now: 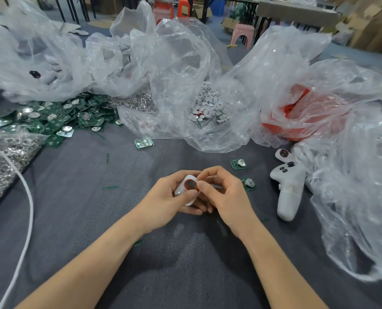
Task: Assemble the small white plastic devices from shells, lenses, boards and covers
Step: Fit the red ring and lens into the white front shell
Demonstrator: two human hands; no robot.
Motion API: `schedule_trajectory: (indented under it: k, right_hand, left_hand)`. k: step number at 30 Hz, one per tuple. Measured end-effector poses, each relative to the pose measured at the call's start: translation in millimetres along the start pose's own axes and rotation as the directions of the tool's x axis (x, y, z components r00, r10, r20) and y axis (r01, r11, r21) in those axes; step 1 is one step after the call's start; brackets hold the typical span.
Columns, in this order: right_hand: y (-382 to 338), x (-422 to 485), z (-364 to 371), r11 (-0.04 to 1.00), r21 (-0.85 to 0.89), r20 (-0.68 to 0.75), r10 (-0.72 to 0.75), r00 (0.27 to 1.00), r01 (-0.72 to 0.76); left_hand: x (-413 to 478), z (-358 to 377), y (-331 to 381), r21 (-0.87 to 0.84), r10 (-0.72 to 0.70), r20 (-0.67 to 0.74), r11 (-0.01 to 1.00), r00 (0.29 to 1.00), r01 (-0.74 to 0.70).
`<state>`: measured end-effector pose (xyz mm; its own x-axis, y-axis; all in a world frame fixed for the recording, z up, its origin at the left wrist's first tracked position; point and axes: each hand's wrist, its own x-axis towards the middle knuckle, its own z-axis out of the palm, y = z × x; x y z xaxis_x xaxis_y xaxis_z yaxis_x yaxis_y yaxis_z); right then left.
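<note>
White shell (181, 188): held just above the bench (141, 175), cradled in the left hand (170, 197), whose fingers (190, 194) curl round it and grip it. A dark lens (190, 184) ringed in red sits in its upper face. The right hand (225, 192) meets the shell from the other side; its thumb and forefinger pinch at the lens edge.

Step in hand, as judged: seating the lens in the shell. The ring appears nearly flush, though the right fingers (204, 186) hide one side.

Next move, as judged: even pressure round the ring, then a board fitted. Two loose boards (249, 184) lie just beyond the right fingers, within easy reach. The main pile of green boards (51, 117) lies well off, beyond the left fingers. Round white covers (207, 103) sit in a clear bag straight ahead of the fingers.

Markings: no brand, label or writing is legible on any part.
</note>
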<state>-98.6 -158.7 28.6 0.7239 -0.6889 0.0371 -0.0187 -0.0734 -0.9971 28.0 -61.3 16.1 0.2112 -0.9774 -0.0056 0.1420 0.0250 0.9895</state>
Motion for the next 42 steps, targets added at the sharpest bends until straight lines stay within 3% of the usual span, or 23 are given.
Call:
schedule_trajectory:
  k: [4,8,13,19,23,27,29,31,33,34,36,37,38,39,40,41,42]
  right_hand:
    - [-3,-1,-6,0.994,0.106,0.081,0.023,0.996,-0.031]
    - [-3,-3,-5,0.995,0.1,0.128,0.011,0.992,-0.024]
    - [2,0,-2,0.994,0.108,0.13,0.014,0.991,-0.028]
    - [5,4,1,0.979,0.195,0.102,0.035,0.994,-0.055]
    - [0,-1,1,0.954,0.297,0.011,0.047,0.999,-0.048]
    - [-6,-21,1,0.974,0.216,-0.121,0.09,0.989,-0.063]
    - [-14,-32,-8,0.997,0.015,-0.231,0.076,0.97,-0.074]
    - [-28,-41,-23,0.897,-0.44,-0.324,-0.112,0.939,-0.045]
    - [-57,-48,-47,0.773,-0.634,-0.37,-0.322,0.872,0.017]
    - [-75,-52,-66,0.751,-0.658,-0.418,-0.425,0.803,0.055]
    - [-109,-57,-123,0.674,-0.739,-0.548,-0.613,0.569,0.014]
    - [-124,-59,-155,0.641,-0.761,-0.612,-0.654,0.445,-0.105]
    - [-137,-58,-187,0.627,-0.737,-0.673,-0.644,0.365,-0.252]
    - [-143,-56,-217,0.607,-0.682,-0.732,-0.572,0.371,-0.409]
    - [-142,-54,-241,0.505,-0.628,-0.778,-0.427,0.461,-0.592]
    - [-135,-53,-257,0.312,-0.612,-0.791,-0.233,0.566,-0.727]
    - [-123,-52,-267,0.134,-0.627,-0.776,-0.028,0.63,-0.767]
  left_hand:
    - [1,0,-1,-0.009,0.028,-0.009,1.0,1.0,-0.028]
    - [2,2,-3,0.139,0.057,-0.123,0.989,0.991,-0.04]
    - [0,4,-4,0.224,0.088,-0.142,0.973,0.986,-0.055]
    - [5,2,-3,0.135,0.082,-0.11,0.989,0.99,-0.067]
    - [5,6,-6,0.154,0.139,-0.156,0.981,0.978,-0.115]
    - [6,17,-7,0.204,0.161,-0.162,0.971,0.974,-0.127]
    - [6,31,-8,0.181,0.171,-0.117,0.972,0.978,-0.149]
    - [7,46,-10,0.145,0.178,-0.11,0.976,0.978,-0.161]
    - [9,55,-12,0.106,0.174,-0.162,0.982,0.971,-0.159]
    - [10,55,-13,0.092,0.173,-0.189,0.983,0.967,-0.158]
    - [12,53,-14,0.073,0.167,-0.219,0.985,0.961,-0.155]
    - [13,51,-14,0.057,0.159,-0.229,0.987,0.96,-0.15]
    - [14,49,-15,0.035,0.147,-0.243,0.989,0.959,-0.143]
    - [15,48,-15,0.014,0.135,-0.258,0.991,0.957,-0.136]
    - [17,48,-16,0.003,0.127,-0.268,0.991,0.955,-0.131]
    - [18,48,-16,0.001,0.124,-0.272,0.992,0.954,-0.128]
    - [19,48,-17,0.006,0.124,-0.271,0.992,0.955,-0.127]
